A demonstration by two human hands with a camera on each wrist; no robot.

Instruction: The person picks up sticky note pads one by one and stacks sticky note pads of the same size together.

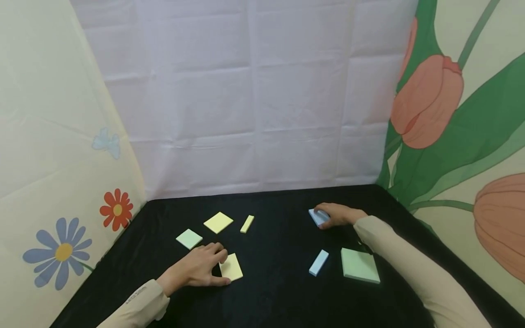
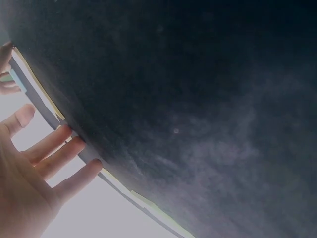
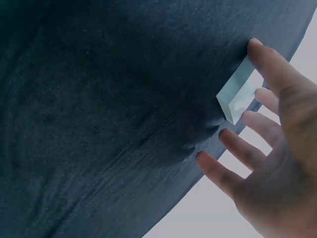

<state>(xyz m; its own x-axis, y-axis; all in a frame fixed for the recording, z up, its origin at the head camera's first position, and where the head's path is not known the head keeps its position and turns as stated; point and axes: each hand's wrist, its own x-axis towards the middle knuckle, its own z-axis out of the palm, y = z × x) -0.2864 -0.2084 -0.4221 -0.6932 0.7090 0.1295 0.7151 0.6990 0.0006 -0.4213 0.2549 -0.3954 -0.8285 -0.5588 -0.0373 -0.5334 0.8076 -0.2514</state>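
My left hand (image 1: 199, 265) hovers over the left edge of a square yellow sticky note pad (image 1: 233, 268) on the black cloth. Its thumb reaches the pad's near corner, while the other fingers stay spread above it. In the left wrist view, the left hand (image 2: 37, 168) shows its palm, with the yellow pad (image 2: 39, 87) nearly edge-on. Farther off, my right hand (image 1: 337, 215) lies across a blue sticky note pad (image 1: 316, 216), partly covering it. In the right wrist view, the thumb of the right hand (image 3: 267, 158) touches one end of the blue pad (image 3: 239, 91), fingers spread alongside.
Between the hands lies a narrow blue pad (image 1: 318, 263), with a larger green pad (image 1: 360, 265) beside the right forearm. Beyond the left hand are a small green pad (image 1: 189, 238), another yellow pad (image 1: 218, 222) and a narrow yellow pad (image 1: 247, 224). A white curtain (image 1: 254, 100) hangs behind.
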